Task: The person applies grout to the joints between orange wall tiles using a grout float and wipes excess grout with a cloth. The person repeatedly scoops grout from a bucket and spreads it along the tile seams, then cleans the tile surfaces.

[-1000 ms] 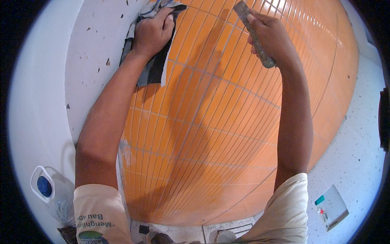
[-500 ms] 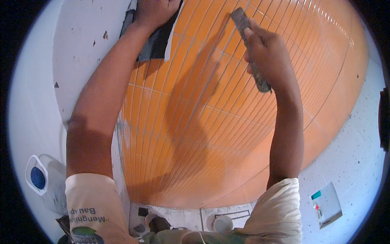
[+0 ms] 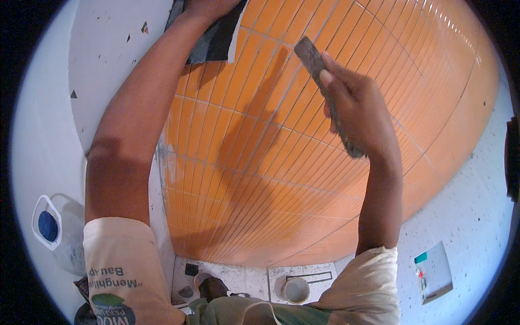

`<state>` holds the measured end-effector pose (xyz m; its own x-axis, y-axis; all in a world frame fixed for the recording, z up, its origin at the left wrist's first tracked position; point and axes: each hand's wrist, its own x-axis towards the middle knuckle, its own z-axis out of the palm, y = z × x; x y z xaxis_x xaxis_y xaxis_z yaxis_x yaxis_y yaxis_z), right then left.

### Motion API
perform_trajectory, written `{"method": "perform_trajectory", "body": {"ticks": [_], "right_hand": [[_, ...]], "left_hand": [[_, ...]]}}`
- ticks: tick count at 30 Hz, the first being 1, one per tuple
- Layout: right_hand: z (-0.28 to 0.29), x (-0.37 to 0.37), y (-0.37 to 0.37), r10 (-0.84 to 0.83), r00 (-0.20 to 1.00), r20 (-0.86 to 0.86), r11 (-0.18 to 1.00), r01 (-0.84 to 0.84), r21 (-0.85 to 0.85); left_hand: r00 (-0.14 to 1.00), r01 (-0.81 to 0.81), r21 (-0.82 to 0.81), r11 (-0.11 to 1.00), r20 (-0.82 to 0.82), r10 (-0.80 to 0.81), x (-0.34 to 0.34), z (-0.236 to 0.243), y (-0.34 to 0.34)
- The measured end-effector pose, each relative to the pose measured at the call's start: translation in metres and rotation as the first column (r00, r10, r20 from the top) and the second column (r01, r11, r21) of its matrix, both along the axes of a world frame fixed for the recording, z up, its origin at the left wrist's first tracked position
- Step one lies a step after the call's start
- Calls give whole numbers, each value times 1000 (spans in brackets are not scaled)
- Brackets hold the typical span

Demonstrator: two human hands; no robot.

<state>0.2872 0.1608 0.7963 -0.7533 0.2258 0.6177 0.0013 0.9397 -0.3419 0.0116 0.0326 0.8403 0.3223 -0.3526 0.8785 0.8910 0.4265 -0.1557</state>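
In my closed right hand [image 3: 355, 111] is a long, flat, dark grey bar-like tool [image 3: 311, 57], its surface rough and dirty. It slants up and left in front of a wall of narrow orange tiles [image 3: 309, 138] with grey joints. My left hand [image 3: 216, 7] is at the top edge over a dark grey and black sheet [image 3: 216, 46] with a ragged white edge. Most of its fingers are cut off by the frame, but it seems to grip that sheet. The sheet casts a shadow on the tiles just below.
On the left stands a translucent jug with a blue cap [image 3: 49, 226]. A whitish round tub [image 3: 297, 291] and my foot [image 3: 212, 287] are on the floor below. The speckled right wall has a recessed box [image 3: 436, 273] with coloured wires. Chips mark the left wall [image 3: 108, 59].
My right hand has brought the bar-like tool down and slightly left across the tiles. The view has tilted a little, so the wall, left hand and sheet appear higher.
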Motion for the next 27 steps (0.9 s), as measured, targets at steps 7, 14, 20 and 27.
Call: {"method": "perform_trajectory", "body": {"ticks": [7,14,20,27], "right_hand": [[-45,-9,16,114,980,-163,956,-153,-249],[-51,-27,13,104,975,-194,966,-145,-214],[-51,-19,16,22,1000,22,1000,-22,-1],[-54,-17,12,33,991,-128,996,-23,81]], "left_hand": [[999,-48,-3,999,19,48,-4,0,-9],[998,-9,-14,1000,-56,8,-6,2,-8],[998,-10,-10,1000,-59,10,-10,3,-7],[1000,-3,-10,1000,-24,3,-10,0,-8]]}}
